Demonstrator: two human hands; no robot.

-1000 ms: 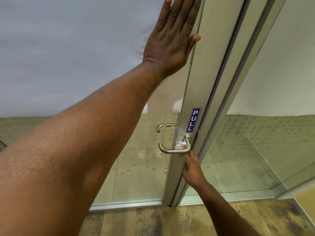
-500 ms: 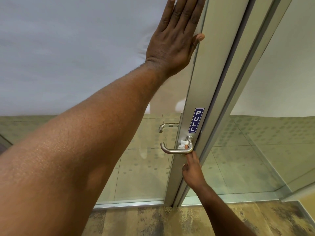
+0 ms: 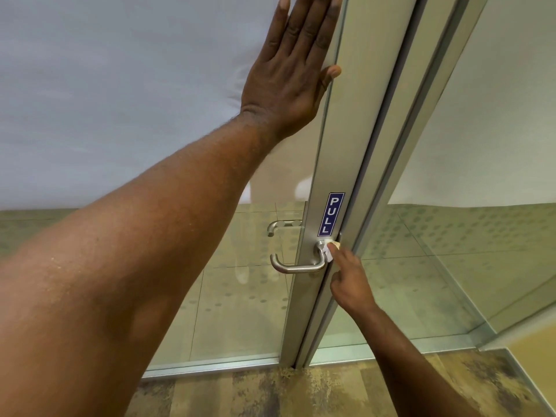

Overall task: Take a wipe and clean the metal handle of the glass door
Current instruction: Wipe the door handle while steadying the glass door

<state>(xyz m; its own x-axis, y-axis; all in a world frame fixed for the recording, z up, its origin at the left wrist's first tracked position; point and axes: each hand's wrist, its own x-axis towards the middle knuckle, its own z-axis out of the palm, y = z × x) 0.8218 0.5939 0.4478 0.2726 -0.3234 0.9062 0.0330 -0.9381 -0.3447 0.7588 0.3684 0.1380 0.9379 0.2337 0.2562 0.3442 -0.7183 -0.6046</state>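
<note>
Handle (image 3: 296, 267) lying level, free end pointing left, right hand (image 3: 349, 281) pinching wipe (image 3: 328, 252) at its base, left hand (image 3: 288, 73) flat, open.

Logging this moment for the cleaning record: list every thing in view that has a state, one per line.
left hand: open, flat against the door glass
right hand: pressing the wipe to the handle's base
wipe: bunched, held against the handle neck
metal handle: level, not pushed down
glass door: edge beside the frame; whether latched cannot be told
PULL sticker: stuck upright on the door stile
</note>
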